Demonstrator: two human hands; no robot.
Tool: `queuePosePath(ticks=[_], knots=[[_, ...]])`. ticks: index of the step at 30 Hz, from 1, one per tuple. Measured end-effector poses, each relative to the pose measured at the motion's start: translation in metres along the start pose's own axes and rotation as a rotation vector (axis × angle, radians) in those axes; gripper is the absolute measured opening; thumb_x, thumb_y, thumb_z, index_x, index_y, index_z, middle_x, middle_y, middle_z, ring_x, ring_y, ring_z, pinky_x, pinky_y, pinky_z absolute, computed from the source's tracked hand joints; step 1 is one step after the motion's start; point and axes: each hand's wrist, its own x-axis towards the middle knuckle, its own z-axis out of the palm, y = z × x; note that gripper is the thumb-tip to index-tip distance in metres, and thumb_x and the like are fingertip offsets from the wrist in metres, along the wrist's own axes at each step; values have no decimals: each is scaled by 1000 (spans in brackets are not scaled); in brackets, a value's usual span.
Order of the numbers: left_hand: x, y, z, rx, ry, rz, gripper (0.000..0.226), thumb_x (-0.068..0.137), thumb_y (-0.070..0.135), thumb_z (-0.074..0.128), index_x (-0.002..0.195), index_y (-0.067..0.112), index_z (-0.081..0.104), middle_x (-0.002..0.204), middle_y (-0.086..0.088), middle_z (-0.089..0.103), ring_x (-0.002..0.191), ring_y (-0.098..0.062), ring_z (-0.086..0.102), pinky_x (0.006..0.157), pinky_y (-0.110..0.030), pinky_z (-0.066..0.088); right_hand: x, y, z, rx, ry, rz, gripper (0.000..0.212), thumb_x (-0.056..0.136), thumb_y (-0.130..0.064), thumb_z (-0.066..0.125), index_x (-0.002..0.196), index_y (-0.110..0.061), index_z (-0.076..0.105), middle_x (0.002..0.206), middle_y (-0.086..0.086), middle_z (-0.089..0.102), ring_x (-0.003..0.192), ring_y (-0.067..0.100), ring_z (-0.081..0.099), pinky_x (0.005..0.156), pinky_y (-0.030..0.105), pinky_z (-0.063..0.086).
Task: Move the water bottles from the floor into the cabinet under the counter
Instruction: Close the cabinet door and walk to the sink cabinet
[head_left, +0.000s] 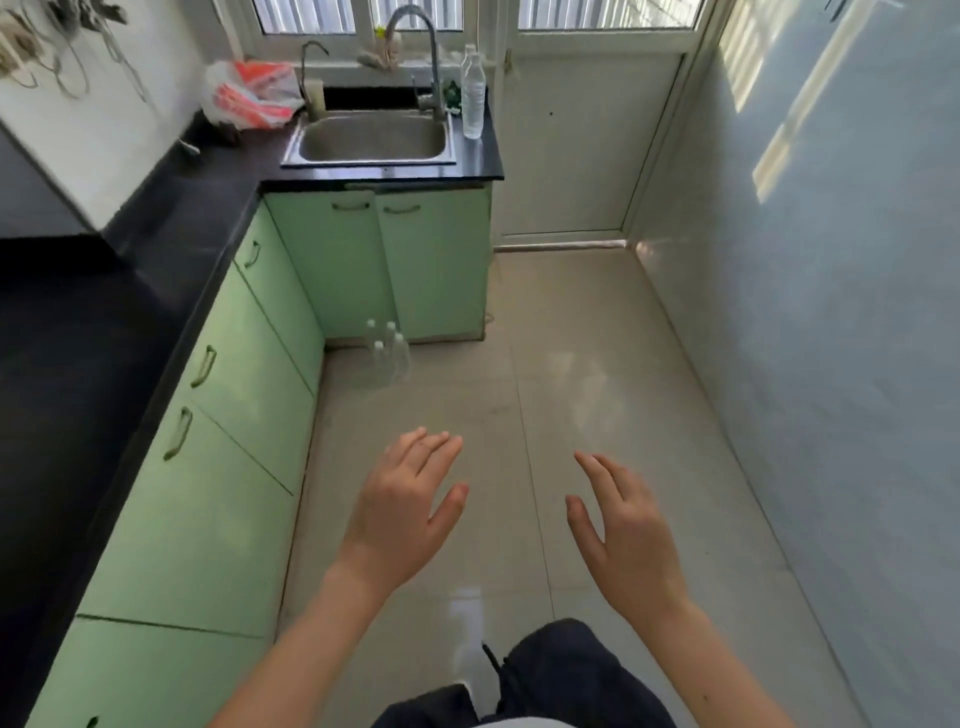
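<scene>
Several clear water bottles (387, 356) with white caps stand together on the tiled floor, in the corner where the green cabinets meet. The cabinet under the sink (379, 260) has two green doors, both closed. My left hand (402, 506) and my right hand (618, 535) hover palm-down over the floor, well short of the bottles, fingers spread and holding nothing. Another clear bottle (472, 93) stands on the black counter to the right of the sink.
A row of closed green cabinet doors (218, 447) runs along the left under the black counter (104, 322). A steel sink (371, 140) with a tall tap sits at the far end. A plastic bag (249, 93) lies on the counter. A pale wall (831, 364) bounds the right.
</scene>
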Motion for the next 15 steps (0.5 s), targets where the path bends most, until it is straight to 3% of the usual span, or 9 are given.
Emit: queuePosePath(ticks=[6, 15], knots=[[108, -21, 69, -44, -82, 9, 52, 96, 43, 44, 137, 14, 57, 137, -2, 59, 136, -23, 46, 113, -43, 33, 108, 72, 39, 17, -40, 28, 51, 97, -38, 43, 131, -4, 61, 123, 10, 65, 115, 27, 62, 96, 40, 52], [332, -26, 128, -52, -80, -88, 50, 97, 43, 41, 135, 15, 59, 134, -1, 62, 131, -22, 51, 110, -40, 40, 342, 170, 39, 39, -50, -40, 50, 95, -35, 45, 126, -1, 65, 118, 12, 69, 110, 28, 64, 98, 35, 46]])
